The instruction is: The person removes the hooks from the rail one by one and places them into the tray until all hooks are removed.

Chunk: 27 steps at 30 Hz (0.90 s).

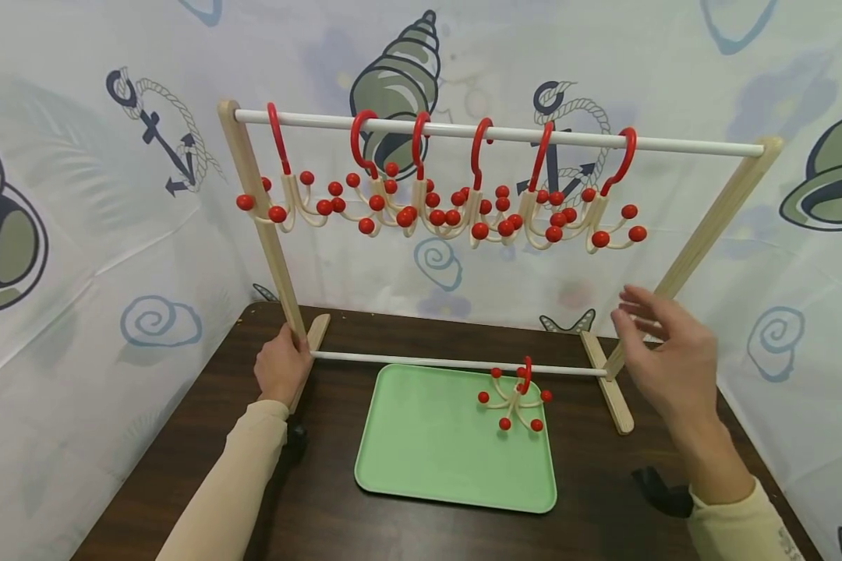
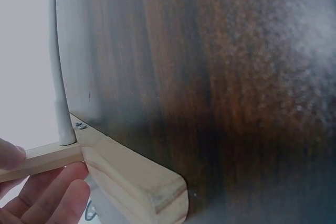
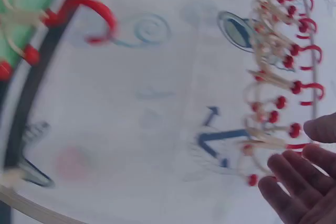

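My left hand (image 1: 281,368) grips the left wooden post (image 1: 270,245) of a rack low down; the left wrist view shows the thumb on one side and fingers (image 2: 71,198) on the other. In the air by the right post (image 1: 716,218), my right hand (image 1: 673,360) holds nothing, its fingers loosely bent. From the rack's white top bar (image 1: 695,146) hang several pale hangers (image 1: 595,222) with red hooks and red ball-tipped arms. Another such hanger (image 1: 514,399) rests on the right far corner of a green tray (image 1: 449,452).
A white lower bar (image 1: 421,361) joins the wooden feet (image 1: 613,397), passing just behind the tray. Everything stands on a dark wood table (image 1: 323,483). Patterned cloth (image 1: 182,273) with shells and anchors surrounds the table's back and sides.
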{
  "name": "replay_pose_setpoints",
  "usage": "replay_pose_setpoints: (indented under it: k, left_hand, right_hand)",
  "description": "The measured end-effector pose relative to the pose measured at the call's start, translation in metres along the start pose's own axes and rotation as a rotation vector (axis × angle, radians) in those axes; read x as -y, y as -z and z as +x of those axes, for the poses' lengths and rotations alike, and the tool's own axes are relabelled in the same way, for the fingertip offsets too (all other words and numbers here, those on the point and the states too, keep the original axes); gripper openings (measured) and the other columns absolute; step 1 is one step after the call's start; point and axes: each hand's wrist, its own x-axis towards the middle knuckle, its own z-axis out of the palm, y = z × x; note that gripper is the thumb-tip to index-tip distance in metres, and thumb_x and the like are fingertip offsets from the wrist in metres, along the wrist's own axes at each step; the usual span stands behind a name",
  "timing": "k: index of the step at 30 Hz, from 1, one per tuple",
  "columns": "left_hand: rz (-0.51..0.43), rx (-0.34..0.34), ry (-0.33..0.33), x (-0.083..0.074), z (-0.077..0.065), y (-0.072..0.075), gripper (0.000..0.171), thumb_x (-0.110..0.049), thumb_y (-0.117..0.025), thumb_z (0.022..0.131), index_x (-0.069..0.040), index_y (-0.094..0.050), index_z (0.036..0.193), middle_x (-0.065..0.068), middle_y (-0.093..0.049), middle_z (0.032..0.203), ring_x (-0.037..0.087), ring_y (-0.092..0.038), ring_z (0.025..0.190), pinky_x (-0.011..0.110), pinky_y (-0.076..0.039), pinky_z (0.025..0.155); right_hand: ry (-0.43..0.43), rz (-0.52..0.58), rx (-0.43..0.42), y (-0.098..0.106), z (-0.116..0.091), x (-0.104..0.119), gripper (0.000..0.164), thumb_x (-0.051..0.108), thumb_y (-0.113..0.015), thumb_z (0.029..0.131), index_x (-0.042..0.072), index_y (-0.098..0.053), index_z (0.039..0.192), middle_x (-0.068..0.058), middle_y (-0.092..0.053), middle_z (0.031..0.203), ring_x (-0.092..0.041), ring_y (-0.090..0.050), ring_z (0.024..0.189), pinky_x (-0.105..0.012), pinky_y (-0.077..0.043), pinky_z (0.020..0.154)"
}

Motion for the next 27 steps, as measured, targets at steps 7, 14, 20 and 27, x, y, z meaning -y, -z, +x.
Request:
replay_pose_setpoints:
  k: [7,14,20,27]
  left_hand:
    - [-0.012,0.008,0.021,0.0,-0.002,0.003,0.017,-0.017,-0.058,0.093,-0.003,-0.059,0.102,0.022,-0.067,0.081,0.044,-0.063,0.066,0.058,-0.045,0.054]
    - [-0.013,0.006,0.014,-0.003,-0.002,0.004,0.016,-0.017,-0.057,0.092,-0.003,-0.059,0.101,0.022,-0.067,0.08,0.045,-0.063,0.066,0.058,-0.045,0.054]
    - [-0.016,0.005,0.008,-0.007,-0.002,0.005,0.018,-0.016,-0.058,0.092,-0.002,-0.059,0.103,0.022,-0.067,0.08,0.044,-0.064,0.068,0.058,-0.046,0.056]
    - [-0.015,0.004,0.017,-0.006,-0.003,0.006,0.017,-0.016,-0.058,0.093,-0.002,-0.059,0.102,0.022,-0.067,0.08,0.044,-0.063,0.068,0.058,-0.046,0.057]
  right_hand:
    - [0.042,-0.105,0.007,0.009,0.069,0.015,0.038,0.021,-0.069,0.091,0.007,-0.066,0.127,-0.013,-0.068,0.119,-0.031,-0.064,0.11,-0.031,-0.046,0.096]
    - [-0.006,-0.211,0.179,0.003,0.121,0.008,0.049,0.031,-0.063,0.095,0.006,-0.057,0.137,-0.02,-0.062,0.128,-0.037,-0.057,0.118,-0.056,-0.044,0.093]
    - [-0.131,-0.22,0.349,-0.003,0.141,0.001,0.055,0.044,-0.059,0.095,0.005,-0.059,0.134,-0.02,-0.066,0.119,-0.038,-0.062,0.106,-0.04,-0.049,0.072]
    - [-0.175,-0.192,0.414,-0.011,0.146,0.0,0.054,0.042,-0.061,0.095,0.001,-0.061,0.13,-0.023,-0.067,0.114,-0.038,-0.065,0.1,-0.023,-0.046,0.058]
